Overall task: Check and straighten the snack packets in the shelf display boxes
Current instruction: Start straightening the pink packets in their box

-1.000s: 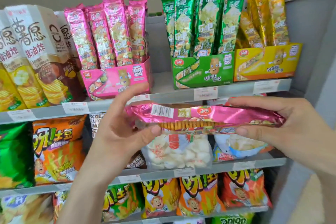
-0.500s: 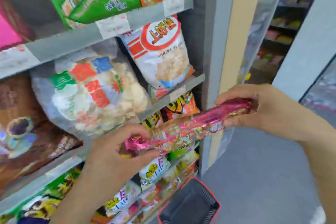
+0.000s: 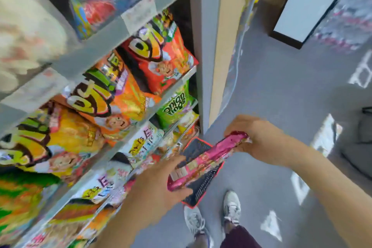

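A long pink snack packet [image 3: 203, 162] is held low between both hands, slanting up to the right above a basket on the floor. My left hand [image 3: 161, 183] grips its lower left end, thumb over the front. My right hand [image 3: 253, 137] pinches the upper right end. The shelf display boxes are out of view; only the lower shelves with bagged snacks show on the left.
A black shopping basket with a red rim [image 3: 198, 203] stands on the grey floor beneath the packet. Orange chip bags [image 3: 159, 52] and a green bag [image 3: 174, 104] fill the shelves. The grey shelf upright [image 3: 201, 46] runs down the middle. My shoes [image 3: 231, 209] are below.
The view has swung from the top display boxes down to the lower shelves and floor. Both hands kept hold of the pink packet and lowered it over the basket.
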Motion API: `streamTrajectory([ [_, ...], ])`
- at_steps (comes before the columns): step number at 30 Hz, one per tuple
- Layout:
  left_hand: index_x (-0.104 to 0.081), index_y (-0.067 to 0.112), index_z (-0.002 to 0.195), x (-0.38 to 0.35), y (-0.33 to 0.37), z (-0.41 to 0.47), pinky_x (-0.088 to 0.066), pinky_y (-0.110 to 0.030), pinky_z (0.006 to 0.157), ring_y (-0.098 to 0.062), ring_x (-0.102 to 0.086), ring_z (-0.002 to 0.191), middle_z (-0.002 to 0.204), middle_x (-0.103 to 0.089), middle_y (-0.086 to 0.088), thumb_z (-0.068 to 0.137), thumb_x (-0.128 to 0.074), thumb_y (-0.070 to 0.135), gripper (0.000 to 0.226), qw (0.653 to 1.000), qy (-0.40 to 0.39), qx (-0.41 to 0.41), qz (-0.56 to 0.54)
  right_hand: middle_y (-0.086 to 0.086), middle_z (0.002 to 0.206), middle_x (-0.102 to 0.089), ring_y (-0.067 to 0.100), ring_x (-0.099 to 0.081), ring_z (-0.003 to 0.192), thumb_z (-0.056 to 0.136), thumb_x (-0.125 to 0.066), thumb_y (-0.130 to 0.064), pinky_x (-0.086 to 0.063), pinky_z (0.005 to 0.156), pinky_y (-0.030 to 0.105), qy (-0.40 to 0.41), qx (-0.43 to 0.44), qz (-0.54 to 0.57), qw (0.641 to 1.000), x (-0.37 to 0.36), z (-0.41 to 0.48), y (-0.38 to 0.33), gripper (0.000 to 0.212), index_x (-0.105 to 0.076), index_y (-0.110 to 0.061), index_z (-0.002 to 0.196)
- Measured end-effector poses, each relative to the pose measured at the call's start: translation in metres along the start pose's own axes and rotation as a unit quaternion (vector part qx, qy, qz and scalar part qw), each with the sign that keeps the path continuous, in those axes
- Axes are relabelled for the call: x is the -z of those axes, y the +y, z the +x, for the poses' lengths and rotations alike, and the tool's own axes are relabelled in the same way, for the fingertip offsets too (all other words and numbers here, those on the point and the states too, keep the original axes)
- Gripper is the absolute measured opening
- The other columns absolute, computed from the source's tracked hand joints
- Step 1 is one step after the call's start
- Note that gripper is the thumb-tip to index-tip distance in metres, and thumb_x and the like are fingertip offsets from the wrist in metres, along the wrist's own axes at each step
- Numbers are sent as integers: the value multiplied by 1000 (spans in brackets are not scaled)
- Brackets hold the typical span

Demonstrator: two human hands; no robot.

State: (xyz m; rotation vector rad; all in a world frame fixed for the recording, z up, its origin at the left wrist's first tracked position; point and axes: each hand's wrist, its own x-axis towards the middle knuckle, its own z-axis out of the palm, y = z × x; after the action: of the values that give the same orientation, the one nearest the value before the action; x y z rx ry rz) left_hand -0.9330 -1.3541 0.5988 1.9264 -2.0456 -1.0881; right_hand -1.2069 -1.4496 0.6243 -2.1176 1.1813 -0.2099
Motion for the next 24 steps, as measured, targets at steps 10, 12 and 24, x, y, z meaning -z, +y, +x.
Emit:
streamTrajectory([
  [10, -65, 26, 108, -202, -123, 114, -44, -31, 75, -18, -61, 95, 102, -58, 5, 87, -66, 39, 25, 982, -55, 122, 134, 6, 132, -53, 21, -53, 119, 84, -71, -8, -35, 103, 23, -51, -100, 77, 991, -203, 59, 175, 48, -60, -15, 130],
  [12, -68, 21, 104, -223, -150, 124, -45, -32, 72, -21, -63, 87, 94, -60, 1, 83, -72, 32, 24, 980, -37, 154, 117, 3, 141, -45, 22, -47, 127, 86, -68, -12, -32, 105, 26, -54, -155, 75, 984, -229, 57, 199, 60, -46, -22, 141],
  [24, -69, 17, 98, -495, -376, 266, -47, -38, 78, -31, -65, 94, 100, -64, -9, 90, -62, 30, 17, 955, -84, 232, 163, 19, 141, -44, 40, -48, 123, 87, -67, -21, -35, 100, 41, 11, -349, 51, 936, -474, 104, 401, 69, -34, -10, 147],
])
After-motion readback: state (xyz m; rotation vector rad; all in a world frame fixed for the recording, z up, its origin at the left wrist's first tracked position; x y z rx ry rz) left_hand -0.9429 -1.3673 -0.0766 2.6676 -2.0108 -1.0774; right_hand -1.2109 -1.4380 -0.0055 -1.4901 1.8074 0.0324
